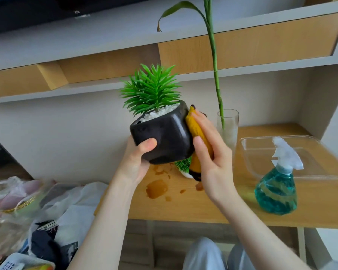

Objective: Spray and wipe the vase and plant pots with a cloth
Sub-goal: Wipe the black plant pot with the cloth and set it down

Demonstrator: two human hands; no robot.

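My left hand (134,162) grips a black square plant pot (164,137) from below, tilted and lifted above the desk. White pebbles and a green spiky plant (150,92) fill the pot. My right hand (209,152) holds a yellow cloth (195,129) and presses it against the pot's right side. A clear glass vase (229,127) with a tall green stalk stands just behind my right hand. A spray bottle (277,190) of blue-green liquid stands at the right. A second small pot with green tufts (182,166) peeks out under the black pot.
Wet patches (156,189) lie on the wooden desk (193,209). A clear plastic tray (300,152) sits behind the spray bottle. Plastic bags and clutter (37,207) crowd the lower left. Shelves run overhead. My knees show below the desk edge.
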